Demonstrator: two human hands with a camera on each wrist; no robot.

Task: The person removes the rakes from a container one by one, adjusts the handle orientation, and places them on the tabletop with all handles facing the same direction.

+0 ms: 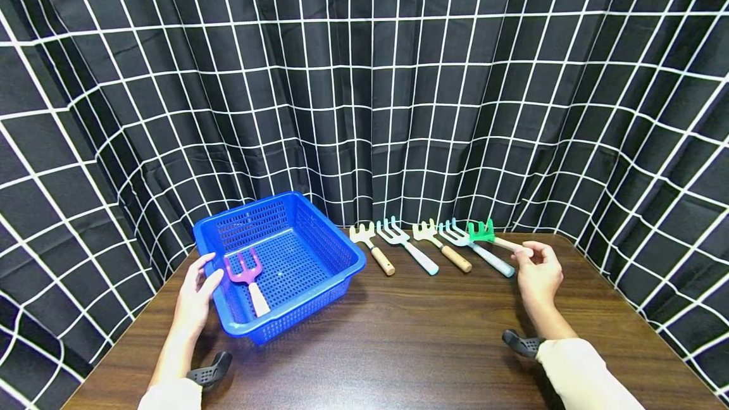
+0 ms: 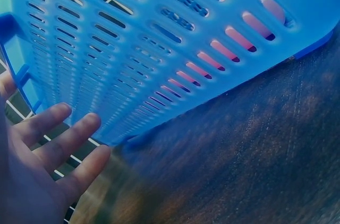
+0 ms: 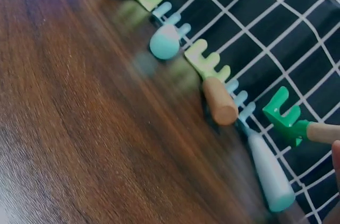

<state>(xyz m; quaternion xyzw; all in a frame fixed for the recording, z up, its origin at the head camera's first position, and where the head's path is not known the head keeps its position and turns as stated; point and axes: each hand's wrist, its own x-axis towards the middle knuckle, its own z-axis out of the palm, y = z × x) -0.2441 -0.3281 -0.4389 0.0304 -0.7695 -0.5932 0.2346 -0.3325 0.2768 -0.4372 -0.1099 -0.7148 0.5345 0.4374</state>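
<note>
The left hand [image 1: 195, 296] holds the left rim of a blue plastic basket [image 1: 336, 283], thumb and a fingertip at the rim. In the left wrist view its other fingers [image 2: 69, 144] spread loosely beside the slotted outer wall. A pink hand fork [image 1: 249, 276] lies inside the basket. On the right, the right hand [image 1: 541, 274] pinches the end of a pale handle belonging to a green hand fork [image 1: 483, 231], whose tines point left. In the right wrist view only a sliver of fingers shows at the edge. A turquoise-and-white fork [image 1: 492, 259] lies just left of that hand.
Left of it, in a row toward the basket, lie a yellow-green fork [image 1: 450, 252] with a wooden handle, a turquoise-and-white fork [image 1: 412, 248] and another yellow-green fork [image 1: 377, 252]. A black curtain [image 1: 398, 112] with white grid lines stands behind the brown wooden table [image 1: 398, 347].
</note>
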